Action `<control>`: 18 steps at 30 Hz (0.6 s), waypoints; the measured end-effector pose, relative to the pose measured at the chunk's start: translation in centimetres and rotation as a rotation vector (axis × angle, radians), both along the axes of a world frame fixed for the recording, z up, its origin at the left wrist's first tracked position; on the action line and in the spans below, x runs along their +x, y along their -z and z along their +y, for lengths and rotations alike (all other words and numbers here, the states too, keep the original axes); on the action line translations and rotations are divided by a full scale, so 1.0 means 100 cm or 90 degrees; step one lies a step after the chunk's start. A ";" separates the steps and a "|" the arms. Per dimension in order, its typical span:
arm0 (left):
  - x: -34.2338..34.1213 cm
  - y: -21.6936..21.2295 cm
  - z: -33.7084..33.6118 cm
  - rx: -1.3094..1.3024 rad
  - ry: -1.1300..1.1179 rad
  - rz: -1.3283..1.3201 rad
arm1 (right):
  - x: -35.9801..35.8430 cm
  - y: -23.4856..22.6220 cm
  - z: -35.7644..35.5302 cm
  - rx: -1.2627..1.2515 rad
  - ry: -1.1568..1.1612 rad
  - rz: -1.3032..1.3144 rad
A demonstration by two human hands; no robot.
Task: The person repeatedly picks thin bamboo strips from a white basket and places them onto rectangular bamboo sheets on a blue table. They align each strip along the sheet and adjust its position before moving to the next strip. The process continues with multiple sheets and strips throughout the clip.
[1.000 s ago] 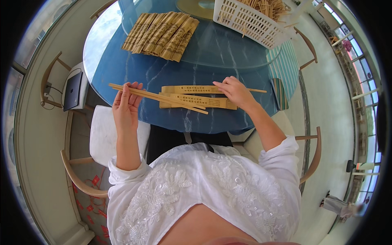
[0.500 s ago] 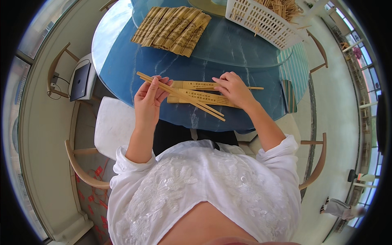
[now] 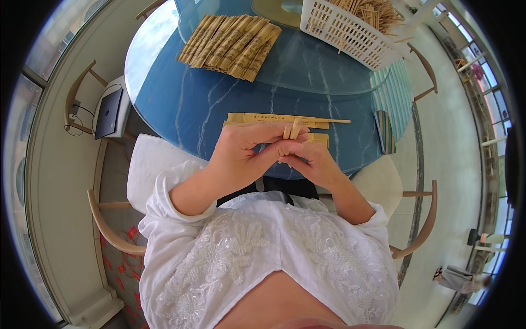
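Note:
A pair of pale wooden chopsticks (image 3: 295, 129) stands on end between my hands, so mostly the tips show. My left hand (image 3: 244, 151) is closed around them. Fingers of my right hand (image 3: 318, 162) are curled in against the left fingertips, closed at the chopsticks' lower part, which is hidden. Just beyond lies a tan printed paper sleeve (image 3: 257, 117) with a thin chopstick (image 3: 337, 120) sticking out to the right. A second tan sleeve (image 3: 319, 140) is largely covered by my hands.
A fanned pile of filled tan sleeves (image 3: 230, 46) lies at the back left of the blue marbled table (image 3: 164, 93). White basket (image 3: 350, 41) of loose chopsticks at the back right; striped folded item (image 3: 385, 131) at the right edge. A laptop (image 3: 108, 113) rests on a chair to the left.
The chopsticks have turned from lying slanted to standing on end. My left hand has moved right, and my right hand has come back from the sleeve to meet it.

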State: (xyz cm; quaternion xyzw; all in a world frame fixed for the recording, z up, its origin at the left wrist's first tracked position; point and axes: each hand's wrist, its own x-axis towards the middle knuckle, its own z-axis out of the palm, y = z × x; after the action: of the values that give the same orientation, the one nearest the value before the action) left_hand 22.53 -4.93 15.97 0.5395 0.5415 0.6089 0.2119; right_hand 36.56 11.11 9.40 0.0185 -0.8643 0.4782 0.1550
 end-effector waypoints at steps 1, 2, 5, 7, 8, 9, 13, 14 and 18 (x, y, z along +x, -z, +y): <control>0.003 -0.003 0.000 -0.011 -0.003 0.025 | 0.001 -0.003 0.000 0.004 0.003 0.004; 0.006 -0.005 0.002 -0.021 -0.006 0.049 | 0.002 -0.003 0.001 -0.012 0.001 -0.013; 0.011 -0.008 0.007 -0.031 -0.024 0.057 | 0.002 0.005 0.003 -0.061 -0.003 -0.046; 0.011 -0.008 0.008 -0.045 -0.021 0.038 | 0.002 0.009 0.001 -0.094 -0.001 -0.046; 0.008 -0.006 0.009 -0.047 -0.016 0.029 | 0.003 0.007 0.002 -0.049 0.010 -0.017; 0.006 -0.005 0.009 -0.047 -0.014 0.019 | 0.005 0.003 0.005 -0.003 0.018 0.009; -0.006 -0.010 0.007 0.075 -0.069 -0.145 | 0.027 -0.013 0.028 -0.152 0.150 -0.013; -0.016 -0.009 0.009 0.061 -0.063 -0.177 | 0.027 -0.017 0.030 -0.043 0.192 0.101; -0.039 0.000 0.028 -0.046 -0.041 -0.289 | 0.017 -0.033 0.036 0.336 0.248 0.392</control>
State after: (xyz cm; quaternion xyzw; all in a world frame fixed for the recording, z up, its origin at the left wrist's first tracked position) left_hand 18.59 -2.15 15.96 0.3631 0.5187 0.7012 0.3279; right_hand 38.29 14.69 12.74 0.0361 -0.8575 0.1754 0.4823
